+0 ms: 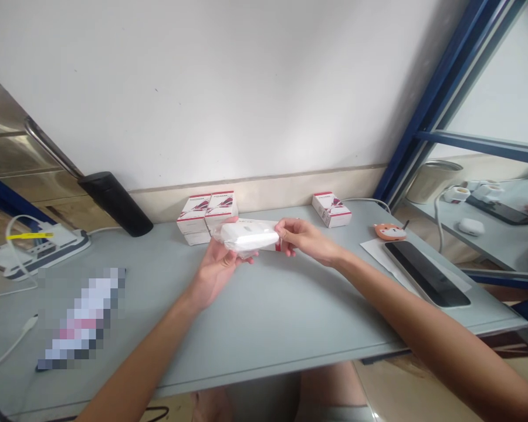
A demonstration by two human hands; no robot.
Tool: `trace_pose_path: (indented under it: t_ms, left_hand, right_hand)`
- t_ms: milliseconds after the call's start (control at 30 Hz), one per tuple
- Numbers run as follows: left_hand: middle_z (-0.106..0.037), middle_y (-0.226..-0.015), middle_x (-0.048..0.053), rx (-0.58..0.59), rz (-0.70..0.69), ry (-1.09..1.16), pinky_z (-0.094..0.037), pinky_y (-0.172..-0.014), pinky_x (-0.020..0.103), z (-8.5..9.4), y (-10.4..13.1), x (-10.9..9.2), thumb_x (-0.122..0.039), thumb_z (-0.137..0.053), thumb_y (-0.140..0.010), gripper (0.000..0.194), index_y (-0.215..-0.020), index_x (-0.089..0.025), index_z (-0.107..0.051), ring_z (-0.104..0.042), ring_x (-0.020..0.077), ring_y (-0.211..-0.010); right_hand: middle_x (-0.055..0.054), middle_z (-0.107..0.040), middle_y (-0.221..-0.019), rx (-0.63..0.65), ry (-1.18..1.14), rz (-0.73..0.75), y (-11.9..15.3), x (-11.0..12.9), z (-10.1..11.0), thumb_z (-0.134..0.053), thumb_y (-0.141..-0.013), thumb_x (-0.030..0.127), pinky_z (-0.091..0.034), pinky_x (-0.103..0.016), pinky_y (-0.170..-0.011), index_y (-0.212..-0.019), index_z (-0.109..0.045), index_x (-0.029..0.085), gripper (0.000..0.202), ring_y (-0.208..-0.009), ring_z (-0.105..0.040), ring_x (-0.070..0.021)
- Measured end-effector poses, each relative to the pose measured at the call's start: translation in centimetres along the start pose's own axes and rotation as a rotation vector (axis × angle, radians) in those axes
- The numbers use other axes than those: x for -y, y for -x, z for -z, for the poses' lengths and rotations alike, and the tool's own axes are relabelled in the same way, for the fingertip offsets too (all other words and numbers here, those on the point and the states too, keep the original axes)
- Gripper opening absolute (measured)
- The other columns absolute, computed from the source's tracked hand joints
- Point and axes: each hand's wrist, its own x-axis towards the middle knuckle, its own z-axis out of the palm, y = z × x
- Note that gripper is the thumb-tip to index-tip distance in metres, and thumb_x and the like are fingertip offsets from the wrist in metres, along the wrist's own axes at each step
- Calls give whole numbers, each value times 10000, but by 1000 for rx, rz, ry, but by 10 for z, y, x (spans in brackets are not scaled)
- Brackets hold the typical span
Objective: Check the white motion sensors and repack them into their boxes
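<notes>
Above the middle of the desk I hold a white, rounded, flat item in clear plastic wrap (249,233); its kind does not show. My left hand (217,269) supports its left end, the thumb in front and fingers partly hidden beneath. At the right end, my right hand (301,239) pinches the item or its wrap between thumb and fingers. Just behind is a white carton with a red edge (270,247), mostly covered; whether the right fingers also grip it, I cannot tell. Two white-and-red boxes (206,214) stand side by side behind my left hand.
Another white-and-red box (331,210) rests by the wall. To the right lie a phone (426,274), paper (374,252) and an orange animal-face item (389,232). Leftward are a black cylinder (117,205), a power strip (48,252) with cables, and a blurred packet (81,322).
</notes>
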Motion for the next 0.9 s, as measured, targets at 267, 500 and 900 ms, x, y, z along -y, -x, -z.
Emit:
trace_pose_path:
  t_ms: [267, 500, 900]
  left_hand:
    - [-622, -1446, 113, -91, -98, -137, -542, -841, 391, 0, -3, 3, -453, -783, -897, 396, -1202, -262, -617, -731, 233, -952]
    - [-711, -750, -15, -224, -49, -337, -558, -724, 357, -10, -3, 4, -595, -642, -982, 470, -1271, -241, -529, -712, 199, -664]
    - [-600, -643, 5, -254, 287, 158, -398, -442, 252, 0, -10, -8, -553, -643, -961, 371, -871, -195, -679, -486, 122, -504]
  right_hand:
    - [38, -582, -644, -260, 15, 74, -3, 2, -5, -685, -930, 564, -402, -277, -601, -862, -599, 210, 371, -609, -516, -125]
    - [-13, -664, -802, -490, 370, 264, 1, 2, -18, -555, -1015, 447, -447, -309, -648, -932, -603, 229, 238, -691, -584, -163]
    - [-61, -606, -1347, -40, 37, 281, 5, 8, -21, -805, -871, 415, -550, -321, -838, -1165, -693, 285, 341, -1016, -620, -173]
